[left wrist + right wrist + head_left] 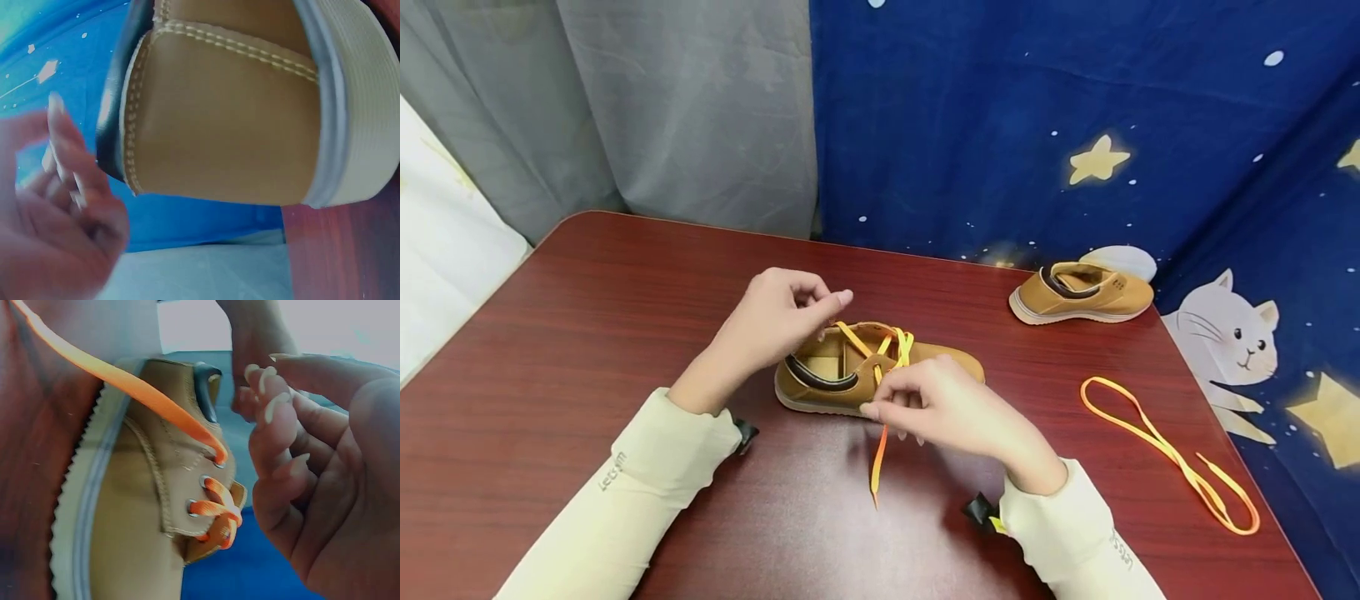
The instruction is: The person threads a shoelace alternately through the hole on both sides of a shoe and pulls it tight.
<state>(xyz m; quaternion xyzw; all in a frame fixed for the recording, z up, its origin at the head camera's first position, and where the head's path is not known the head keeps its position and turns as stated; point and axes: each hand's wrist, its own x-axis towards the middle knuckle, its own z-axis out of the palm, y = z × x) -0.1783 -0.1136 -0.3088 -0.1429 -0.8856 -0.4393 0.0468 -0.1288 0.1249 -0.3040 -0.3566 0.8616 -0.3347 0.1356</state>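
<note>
The tan shoe point(859, 393) stood upright on its sole near the middle of the worktop point(550, 375). Its toe pointed toward the right edge and its heel toward the left edge, so its long axis ran roughly along the far edge, the toe slightly farther back than the heel. The sole lay flat and the opening faced up.

An orange lace point(150, 398) passed through metal eyelets and crossed over the tongue. One end came out of an eyelet on the near side and trailed toward the near edge, its tip on the worktop; another stretch slanted from the eyelets toward the heel and the far edge, where its end was hidden.

The left hand point(775, 317) hung over the heel opening, fingers loosely bent, with nothing visible in its grasp. The right hand point(943, 404) was at the near side of the shoe, thumb and fingers relaxed and bent, released, with the trailing lace apart from its fingertips.

A second tan shoe point(1078, 304), unlaced, stood by the far right corner, toe also toward the right edge. A loose lace point(1165, 450) lay near the right edge, looped at both ends.
</note>
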